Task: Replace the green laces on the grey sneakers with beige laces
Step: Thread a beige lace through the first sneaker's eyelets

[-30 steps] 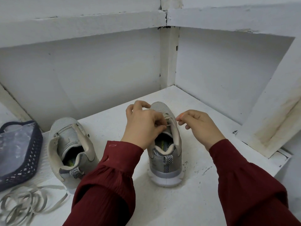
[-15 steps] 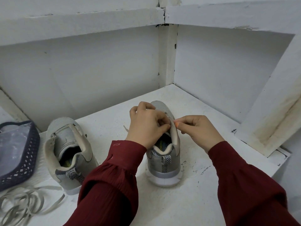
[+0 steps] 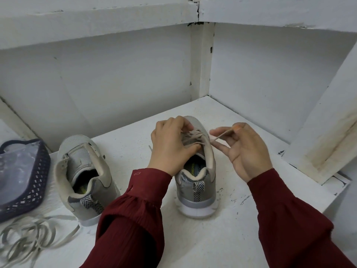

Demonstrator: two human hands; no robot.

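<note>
Two grey sneakers stand heel-toward-me on the white shelf [image 3: 222,238]. The right sneaker [image 3: 197,182] carries a beige lace [image 3: 195,139] threaded across its eyelets. My left hand [image 3: 170,146] curls over its tongue and grips the laced part. My right hand [image 3: 245,149] pinches the free end of that beige lace [image 3: 222,135] between thumb and forefinger, just right of the shoe, other fingers spread. The left sneaker [image 3: 85,176] has no lace in it. A loose pile of pale laces [image 3: 32,236] lies at the lower left.
A dark blue perforated basket [image 3: 29,192] holding clear plastic sits at the far left, beside the left sneaker. White walls close the shelf at the back and right, meeting in a corner post [image 3: 201,60]. A slanted white board [image 3: 328,132] leans at the right.
My right hand has pulled away to the right, drawing the beige lace end out from the eyelet and spreading its fingers. My left hand stays on the sneaker's tongue.
</note>
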